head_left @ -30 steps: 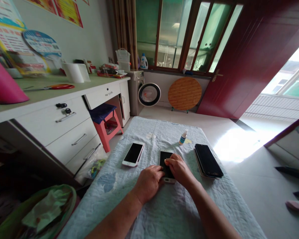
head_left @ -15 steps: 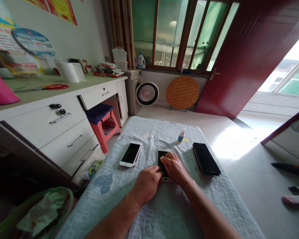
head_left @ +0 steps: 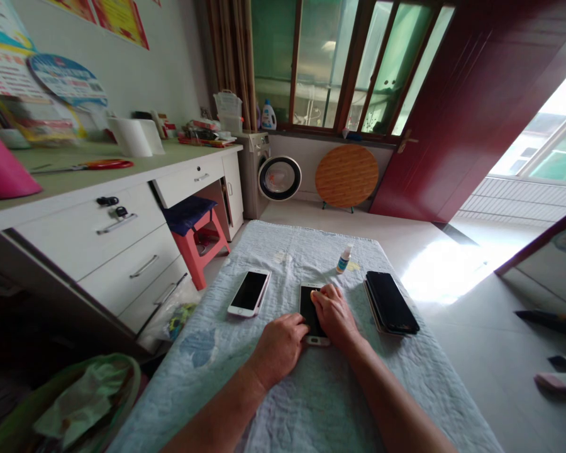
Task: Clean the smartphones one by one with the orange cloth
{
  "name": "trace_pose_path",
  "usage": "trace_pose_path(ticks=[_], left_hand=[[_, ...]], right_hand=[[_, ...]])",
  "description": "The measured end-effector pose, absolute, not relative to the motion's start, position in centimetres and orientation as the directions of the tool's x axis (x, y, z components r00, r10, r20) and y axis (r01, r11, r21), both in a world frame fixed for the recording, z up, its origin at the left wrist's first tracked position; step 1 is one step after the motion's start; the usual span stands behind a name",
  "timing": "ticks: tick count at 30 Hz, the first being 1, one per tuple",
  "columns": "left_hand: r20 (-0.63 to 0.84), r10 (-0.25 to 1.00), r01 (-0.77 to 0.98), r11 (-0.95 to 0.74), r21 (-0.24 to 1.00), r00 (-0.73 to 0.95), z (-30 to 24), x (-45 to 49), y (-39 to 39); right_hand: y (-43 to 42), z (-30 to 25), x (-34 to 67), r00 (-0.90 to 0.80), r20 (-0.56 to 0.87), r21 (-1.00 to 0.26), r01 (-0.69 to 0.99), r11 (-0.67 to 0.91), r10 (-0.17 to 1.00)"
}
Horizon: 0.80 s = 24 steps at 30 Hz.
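A white-framed smartphone (head_left: 310, 308) with a dark screen lies face up on the blue quilted cloth (head_left: 292, 251), partly covered by my hands. My left hand (head_left: 282, 345) has its fingers curled against the phone's lower left edge, gripping it. My right hand (head_left: 334, 314) is closed over the upper right of the screen. Between its fingertips is a small pale orange piece (head_left: 314, 294), mostly hidden, pressed to the glass. To the left lie white phones (head_left: 248, 294), stacked. On the right is a stack topped by a black phone (head_left: 392, 302). A small spray bottle (head_left: 344, 258) stands beyond my right hand.
A desk (head_left: 179, 165) with scissors (head_left: 106, 165) and a paper roll (head_left: 134, 136) runs along the left. A red stool (head_left: 202, 242) is tucked beside it. A green bin (head_left: 131, 377) stands at lower left. A washing machine (head_left: 255, 179) has its door open at the back.
My right hand has slid slightly up and to the right over the phone screen with the small piece. My left hand stays at the phone's edge.
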<state>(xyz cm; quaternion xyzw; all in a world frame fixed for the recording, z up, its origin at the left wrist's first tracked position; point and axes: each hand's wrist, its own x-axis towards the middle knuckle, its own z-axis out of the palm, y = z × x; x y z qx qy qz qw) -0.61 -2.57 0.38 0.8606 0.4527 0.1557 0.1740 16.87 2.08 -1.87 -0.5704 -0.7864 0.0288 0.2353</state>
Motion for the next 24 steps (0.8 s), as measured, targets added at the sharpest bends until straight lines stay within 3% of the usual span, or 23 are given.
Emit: trace_pose_path(ticks=[13, 24], left_hand=[[0.118, 0.835, 0.698, -0.518, 0.493, 0.537, 0.5, -0.8, -2.5], [0.119, 0.832, 0.702, -0.526, 0.480, 0.542, 0.2, -0.9, -2.2]], right_hand=[[0.8, -0.6, 15.8, -0.466, 0.269, -0.320, 0.782, 0.534, 0.843], [2.2, -1.8, 17.3, -0.220, 0.301, -0.254, 0.919, 0.301, 0.928]])
